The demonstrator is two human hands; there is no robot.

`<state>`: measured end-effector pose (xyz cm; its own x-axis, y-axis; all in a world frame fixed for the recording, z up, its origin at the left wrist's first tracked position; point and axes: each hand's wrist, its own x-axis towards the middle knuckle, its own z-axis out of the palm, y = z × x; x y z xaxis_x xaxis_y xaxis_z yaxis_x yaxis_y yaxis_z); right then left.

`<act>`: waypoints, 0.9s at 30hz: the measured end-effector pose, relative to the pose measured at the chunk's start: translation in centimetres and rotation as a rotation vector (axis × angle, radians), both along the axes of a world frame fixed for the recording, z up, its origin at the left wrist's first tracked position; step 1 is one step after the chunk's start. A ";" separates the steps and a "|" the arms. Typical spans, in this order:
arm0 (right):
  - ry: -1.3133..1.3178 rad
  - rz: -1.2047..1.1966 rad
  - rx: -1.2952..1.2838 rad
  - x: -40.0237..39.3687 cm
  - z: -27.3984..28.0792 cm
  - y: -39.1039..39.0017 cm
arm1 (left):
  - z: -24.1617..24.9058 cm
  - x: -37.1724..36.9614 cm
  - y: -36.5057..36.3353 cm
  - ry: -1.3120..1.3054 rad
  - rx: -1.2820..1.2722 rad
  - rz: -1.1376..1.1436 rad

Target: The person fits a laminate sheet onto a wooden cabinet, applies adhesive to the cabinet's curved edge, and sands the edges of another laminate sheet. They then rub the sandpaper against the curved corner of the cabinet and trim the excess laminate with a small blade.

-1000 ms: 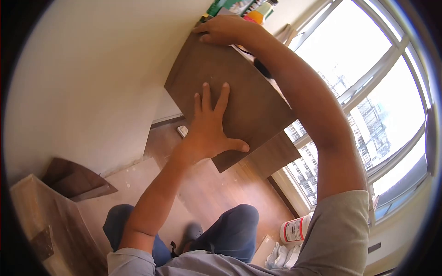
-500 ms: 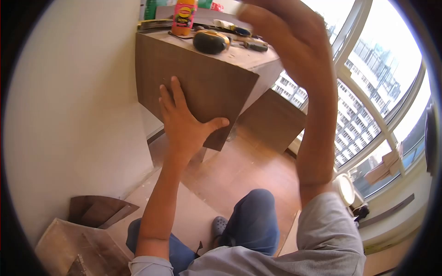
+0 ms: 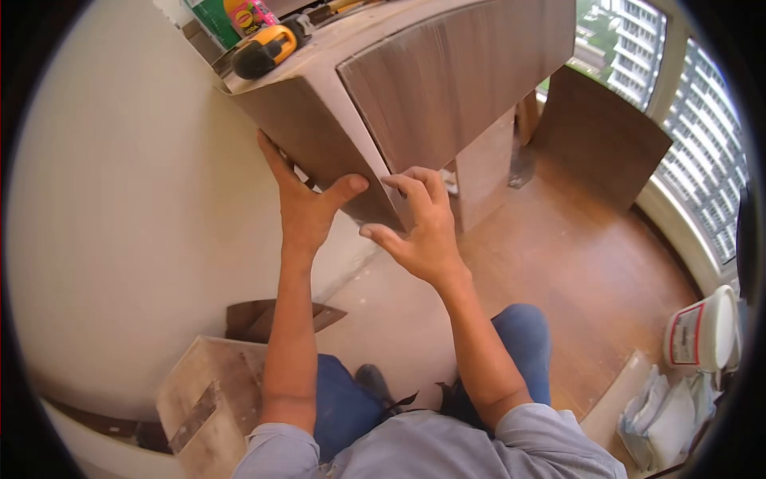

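A brown panel covers the near side of a box-like wooden unit, whose wider brown front faces right. My left hand lies against the lower part of the panel, fingers spread, thumb on its face. Close to the panel's lower right corner is my right hand, its thumb and fingers apart and nothing between them. Whether its fingertips touch the edge cannot be made out. On top of the unit lies a yellow and black tape measure.
A pink-labelled bottle stands on the unit. Another brown panel leans near the window. A white bucket and plastic bags are at the right. Brown offcuts lie near a board at lower left.
My right hand has come down from above the unit to the panel's lower corner. My left hand stays on the panel. The view has swung right, showing the unit's front and the bucket.
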<state>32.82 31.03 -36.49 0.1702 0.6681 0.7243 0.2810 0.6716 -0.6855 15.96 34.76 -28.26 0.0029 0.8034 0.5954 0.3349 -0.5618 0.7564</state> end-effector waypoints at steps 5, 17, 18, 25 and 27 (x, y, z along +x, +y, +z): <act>0.018 -0.064 0.076 1.8 -3.1 2.3 | 0.2 0.8 0.2 0.083 0.038 0.024; 1.146 0.489 -0.366 -4.7 -6.0 3.4 | -0.8 2.0 1.3 0.105 0.197 0.150; 1.164 0.495 -0.367 -4.5 -5.7 3.4 | -0.8 2.0 1.4 0.113 0.210 0.172; 1.239 0.581 -0.447 -3.9 -4.9 3.4 | -0.8 2.4 1.6 0.062 0.209 0.119; 1.275 0.597 -0.452 -4.2 -4.9 3.3 | -0.7 2.6 1.5 0.055 0.191 0.129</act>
